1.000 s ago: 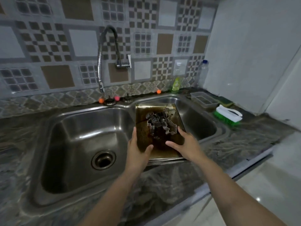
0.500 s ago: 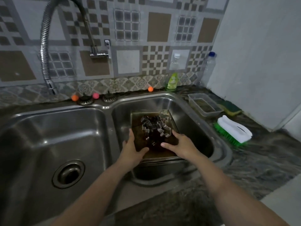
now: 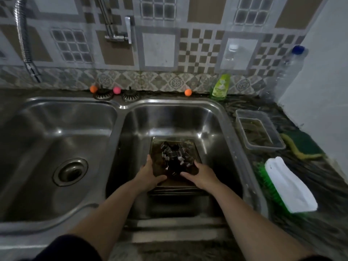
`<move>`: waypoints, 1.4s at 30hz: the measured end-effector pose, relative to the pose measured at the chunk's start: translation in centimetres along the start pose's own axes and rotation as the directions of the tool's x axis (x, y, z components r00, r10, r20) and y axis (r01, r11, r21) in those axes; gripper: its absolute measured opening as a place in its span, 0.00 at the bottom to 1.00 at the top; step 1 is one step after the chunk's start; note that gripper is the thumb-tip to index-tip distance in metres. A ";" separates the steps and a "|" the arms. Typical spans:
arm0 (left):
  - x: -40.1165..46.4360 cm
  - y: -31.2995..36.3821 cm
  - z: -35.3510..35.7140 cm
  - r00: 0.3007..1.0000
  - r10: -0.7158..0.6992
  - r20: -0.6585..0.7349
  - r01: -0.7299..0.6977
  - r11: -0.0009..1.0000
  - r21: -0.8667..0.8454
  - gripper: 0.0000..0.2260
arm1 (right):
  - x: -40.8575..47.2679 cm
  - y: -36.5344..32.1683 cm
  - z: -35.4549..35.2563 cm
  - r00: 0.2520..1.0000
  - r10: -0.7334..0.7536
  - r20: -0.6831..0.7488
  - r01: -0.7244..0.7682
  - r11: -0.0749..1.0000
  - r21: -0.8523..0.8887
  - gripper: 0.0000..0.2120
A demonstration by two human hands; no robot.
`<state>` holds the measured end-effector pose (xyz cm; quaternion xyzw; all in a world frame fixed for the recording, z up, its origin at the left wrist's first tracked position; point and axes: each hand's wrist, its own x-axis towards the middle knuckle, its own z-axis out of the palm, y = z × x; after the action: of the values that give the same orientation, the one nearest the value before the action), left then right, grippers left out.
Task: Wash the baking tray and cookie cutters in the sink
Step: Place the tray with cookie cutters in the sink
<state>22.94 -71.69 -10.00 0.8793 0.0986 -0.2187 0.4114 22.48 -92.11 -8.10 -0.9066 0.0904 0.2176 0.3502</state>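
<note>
A dark, stained baking tray [image 3: 194, 147] sits low inside the right basin of the steel double sink [image 3: 228, 132]. Several metal cookie cutters [image 3: 176, 154] lie heaped on it. My left hand [image 3: 148, 175] grips the tray's near left edge, thumb on top. My right hand [image 3: 201, 175] grips its near right edge the same way. The tray's near rim is partly hidden under my hands.
The left basin has an open drain [image 3: 70, 171]. A flexible tap hose [image 3: 25, 44] hangs at the far left, its lever [image 3: 128, 29] on the wall. Right of the sink lie a white-and-green scrub brush [image 3: 286, 187], a sponge [image 3: 301, 146], a plastic tub [image 3: 258, 130] and green dish soap [image 3: 220, 86].
Both hands have lowered the tray with the cutters from the sink's front rim down into the right basin. My view has moved closer and rightward over that basin.
</note>
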 end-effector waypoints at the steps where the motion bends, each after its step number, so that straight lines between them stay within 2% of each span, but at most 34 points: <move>1: 0.0 0.0 0.2 1.000 -0.025 0.018 0.025 1.000 0.010 0.50 | 0.2 0.3 0.2 1.000 -0.005 0.018 0.005 1.000 -0.008 0.45; 5: 0.7 -0.7 0.4 0.994 -0.083 0.067 0.079 0.995 0.061 0.56 | 0.7 1.4 1.4 0.996 0.005 0.090 0.000 0.998 -0.056 0.46; 8: 0.8 -0.6 0.4 0.986 -0.131 0.100 0.119 0.986 0.118 0.58 | 0.9 1.8 1.6 0.986 0.039 0.160 -0.023 0.994 -0.103 0.43; 14: 0.6 -0.9 1.0 0.977 -0.161 0.138 0.138 0.977 0.165 0.58 | 0.5 1.7 1.7 0.973 0.080 0.218 -0.062 0.994 -0.086 0.39; 17: 0.9 -1.3 0.2 0.974 -0.136 0.182 0.105 0.979 0.174 0.56 | -0.2 1.5 1.2 0.954 0.074 0.291 -0.053 0.995 -0.080 0.31; 19: 0.8 -1.3 -0.5 0.977 -0.121 0.178 0.083 0.975 0.207 0.55 | -0.6 1.3 0.7 0.942 0.069 0.327 -0.038 0.994 -0.099 0.29; 22: 0.3 -0.1 -1.2 0.991 -0.045 0.130 -0.001 0.942 0.336 0.56 | -0.2 0.5 0.0 0.957 0.071 0.280 -0.039 0.992 -0.119 0.34; 25: 0.3 1.7 -1.7 0.981 0.186 0.061 -0.188 0.809 0.556 0.54 | 0.9 -0.7 -0.6 0.990 -0.030 0.141 0.063 0.969 -0.237 0.41; 27: 1.0 2.5 -1.6 0.952 0.291 0.093 -0.283 0.725 0.628 0.52 | 1.9 -1.5 -0.6 0.986 -0.103 0.134 0.141 0.937 -0.321 0.48; 30: 2.4 3.3 -1.0 0.937 0.295 0.185 -0.336 0.631 0.699 0.49 | 4.0 -2.3 0.2 0.980 -0.092 0.176 0.152 0.920 -0.362 0.55; 33: 3.6 3.4 -0.2 0.941 0.274 0.200 -0.329 0.593 0.735 0.46 | 5.6 -2.4 1.5 0.980 -0.060 0.192 0.134 0.905 -0.403 0.57; 38: 4.4 2.5 0.1 0.945 0.274 0.177 -0.323 0.715 0.620 0.28 | 6.4 -1.8 2.8 0.982 -0.094 0.162 0.151 0.911 -0.384 0.47; 42: 4.0 2.0 0.3 0.941 0.296 0.161 -0.333 0.744 0.579 0.25 | 6.1 -1.5 3.5 0.987 -0.139 0.082 0.160 0.913 -0.375 0.28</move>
<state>27.15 -73.21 -10.66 0.9608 -0.1372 -0.1915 0.1464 27.19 -88.75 -12.27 -0.9553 -0.0323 0.2277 0.1857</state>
